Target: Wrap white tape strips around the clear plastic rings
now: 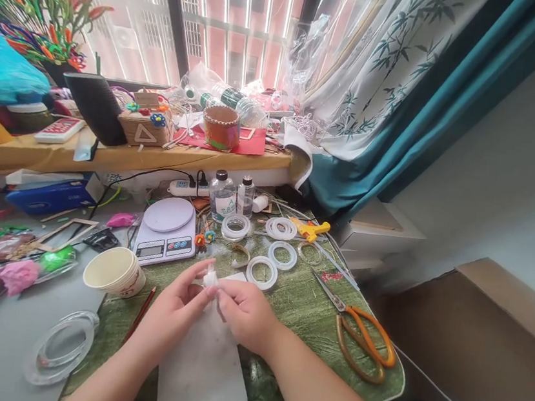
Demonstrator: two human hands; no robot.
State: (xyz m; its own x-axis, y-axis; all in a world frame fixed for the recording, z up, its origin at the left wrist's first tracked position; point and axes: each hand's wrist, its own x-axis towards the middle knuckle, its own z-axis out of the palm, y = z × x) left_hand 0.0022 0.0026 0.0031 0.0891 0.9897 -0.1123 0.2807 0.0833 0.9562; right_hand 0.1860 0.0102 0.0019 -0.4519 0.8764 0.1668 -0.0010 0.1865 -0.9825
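A small whitish piece (210,277), too small to make out fully, is pinched between my two hands over a white sheet of paper (202,374). My left hand (182,300) holds it from the left, thumb and fingers closed on it. From the right, my right hand (244,311) has its thumb and fingertips pressed together at the piece's lower side. Just beyond the hands lie white ring moulds (261,272). A brown pencil (140,315) rests beside my left forearm, and orange-handled scissors (350,321) lie open at the right.
Paper cups (115,271) and a kitchen scale (167,230) stand at the left. Behind are two clear bottles (223,196) and a yellow glue gun (311,230). Clear rings (61,347) lie at the front left. A cluttered shelf (155,159) runs below the window.
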